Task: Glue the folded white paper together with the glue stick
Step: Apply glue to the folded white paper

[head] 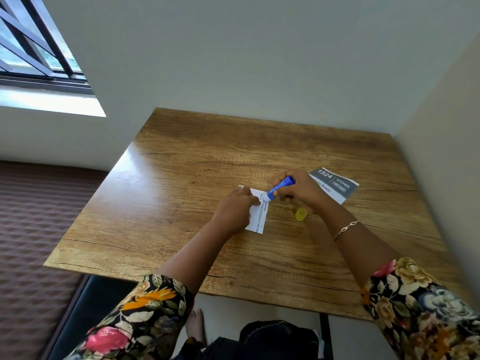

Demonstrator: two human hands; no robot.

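folded white paper [257, 216] sits near the middle of the wooden table [181, 178], printed lines showing along its right strip, and the left hand [233, 211] is spread flat over its left part, fingers down, pinning it and gripping nothing. from the head camera, the only view we've got, the right hand [298, 189] is wrapped closed round the blue glue stick [280, 188], tilted down to the left, its pale tip touching the paper's far end, or near enough; contact is hard to call. yellow cap [300, 213] stands off to the right of the paper, just beside the right wrist. a printed sheet [335, 185] with a grey header lies beyond the right hand.

that paper looks light and floppy, so it should skid or crumple under a sticky drag. best held flat close beside the glue line, as the left hand has it, with strokes running away from the pinning fingers.
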